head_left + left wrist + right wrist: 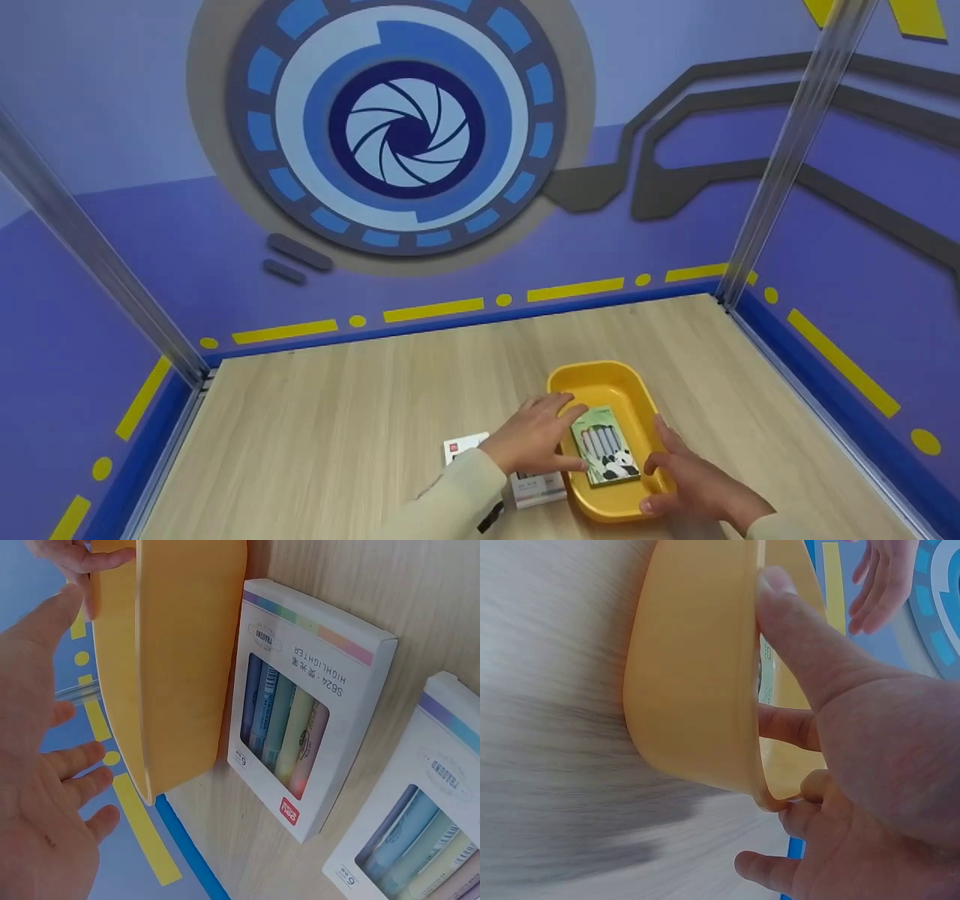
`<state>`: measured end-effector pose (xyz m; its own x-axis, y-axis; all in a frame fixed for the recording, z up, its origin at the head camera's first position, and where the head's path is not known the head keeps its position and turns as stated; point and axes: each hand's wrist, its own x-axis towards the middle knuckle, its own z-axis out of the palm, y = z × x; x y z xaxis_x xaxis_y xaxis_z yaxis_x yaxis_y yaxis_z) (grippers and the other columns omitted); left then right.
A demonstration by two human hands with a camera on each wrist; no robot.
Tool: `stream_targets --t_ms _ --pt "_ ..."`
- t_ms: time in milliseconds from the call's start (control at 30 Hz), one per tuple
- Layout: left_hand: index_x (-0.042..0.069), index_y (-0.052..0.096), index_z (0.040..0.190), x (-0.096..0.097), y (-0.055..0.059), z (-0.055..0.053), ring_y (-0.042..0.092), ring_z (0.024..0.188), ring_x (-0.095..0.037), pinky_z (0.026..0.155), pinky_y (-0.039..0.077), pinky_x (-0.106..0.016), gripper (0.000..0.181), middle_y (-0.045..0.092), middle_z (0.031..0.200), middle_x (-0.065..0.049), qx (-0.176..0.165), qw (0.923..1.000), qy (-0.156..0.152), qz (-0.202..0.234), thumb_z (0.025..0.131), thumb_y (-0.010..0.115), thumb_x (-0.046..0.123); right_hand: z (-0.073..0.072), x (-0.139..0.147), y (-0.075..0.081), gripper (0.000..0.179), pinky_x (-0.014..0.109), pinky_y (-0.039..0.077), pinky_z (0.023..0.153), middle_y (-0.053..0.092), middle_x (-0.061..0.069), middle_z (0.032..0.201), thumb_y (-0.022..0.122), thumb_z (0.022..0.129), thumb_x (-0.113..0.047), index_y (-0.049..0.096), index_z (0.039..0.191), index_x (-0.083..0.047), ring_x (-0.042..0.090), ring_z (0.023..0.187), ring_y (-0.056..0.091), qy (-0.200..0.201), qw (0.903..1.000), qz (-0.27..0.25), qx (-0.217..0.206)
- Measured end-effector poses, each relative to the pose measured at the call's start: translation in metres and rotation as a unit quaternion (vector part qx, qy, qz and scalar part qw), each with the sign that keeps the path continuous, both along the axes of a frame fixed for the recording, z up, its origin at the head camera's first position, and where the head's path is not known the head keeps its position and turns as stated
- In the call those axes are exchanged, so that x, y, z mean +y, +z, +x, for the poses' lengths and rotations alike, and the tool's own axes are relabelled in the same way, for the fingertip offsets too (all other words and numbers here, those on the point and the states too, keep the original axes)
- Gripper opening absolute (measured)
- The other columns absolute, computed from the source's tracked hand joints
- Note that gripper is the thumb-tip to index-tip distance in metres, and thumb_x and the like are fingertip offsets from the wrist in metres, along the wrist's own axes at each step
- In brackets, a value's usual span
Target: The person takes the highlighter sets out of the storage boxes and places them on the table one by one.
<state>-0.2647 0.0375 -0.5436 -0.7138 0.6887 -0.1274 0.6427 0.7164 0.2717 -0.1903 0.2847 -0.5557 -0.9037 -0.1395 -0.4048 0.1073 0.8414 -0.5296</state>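
A yellow plastic bin [611, 513] stands on the table, and inside it lies a flat green box [602, 448] with a panda and a row of pens pictured on it. My left hand [531, 435] hovers over the bin's left rim, fingers spread and holding nothing; its fingertips are near the green box. On the opposite side my right hand [697, 480] grips the rim, thumb on the edge and one finger reaching inside, as the right wrist view shows. Left of the bin are two white highlighter boxes, a nearer one [311, 701] and a farther one [424, 802], partly hidden under my left arm in the head view.
The wood-grain table [337, 420] is enclosed by blue and purple printed walls [450, 277]. Metal posts [780, 165] rise at the back corners. A small black object [491, 517] shows beside my left sleeve.
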Motion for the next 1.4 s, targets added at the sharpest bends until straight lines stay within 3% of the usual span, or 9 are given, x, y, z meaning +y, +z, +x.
stream_targets --t_ms 167,467,733,1400 --pt "0.04 0.022 0.141 0.005 -0.001 0.0 0.021 0.14 -0.013 0.114 0.022 -0.044 0.081 0.019 0.152 0.01 -0.009 1.0 -0.004 -0.001 0.073 0.049 0.073 0.0 0.0 0.001 0.049 0.061 0.02 0.106 -0.001 0.019 0.153 0.077 0.058 -0.05 0.061 0.093 -0.019 0.044 0.137 0.012 0.001 1.0 0.005 0.002" --pt "0.038 0.023 0.142 0.011 -0.005 0.001 0.019 0.14 -0.011 0.115 0.018 -0.041 0.08 0.02 0.151 0.01 0.008 0.9995 -0.024 -0.02 0.075 0.052 0.069 0.0 0.001 0.001 0.048 0.062 0.019 0.106 0.0 0.018 0.154 0.077 0.059 -0.049 0.061 0.093 -0.02 0.044 0.137 0.009 -0.002 1.0 0.001 0.003" --pt "0.036 0.025 0.142 0.018 -0.009 0.003 0.019 0.141 -0.017 0.116 0.014 -0.043 0.08 0.019 0.152 0.004 0.016 0.9988 -0.026 -0.038 0.075 0.054 0.068 0.002 0.002 0.0 0.05 0.063 0.021 0.105 -0.002 0.017 0.154 0.075 0.059 -0.053 0.06 0.094 -0.02 0.045 0.137 0.011 -0.001 1.0 -0.002 0.003" --pt "0.037 0.029 0.14 0.037 -0.019 0.008 0.018 0.141 -0.02 0.117 0.008 -0.044 0.081 0.021 0.152 -0.001 0.023 0.9964 0.011 -0.081 0.071 0.058 0.068 0.003 0.001 -0.002 0.048 0.059 0.023 0.107 -0.001 0.014 0.155 0.076 0.06 -0.052 0.061 0.095 -0.023 0.042 0.138 0.013 0.001 0.9998 0.008 0.018"
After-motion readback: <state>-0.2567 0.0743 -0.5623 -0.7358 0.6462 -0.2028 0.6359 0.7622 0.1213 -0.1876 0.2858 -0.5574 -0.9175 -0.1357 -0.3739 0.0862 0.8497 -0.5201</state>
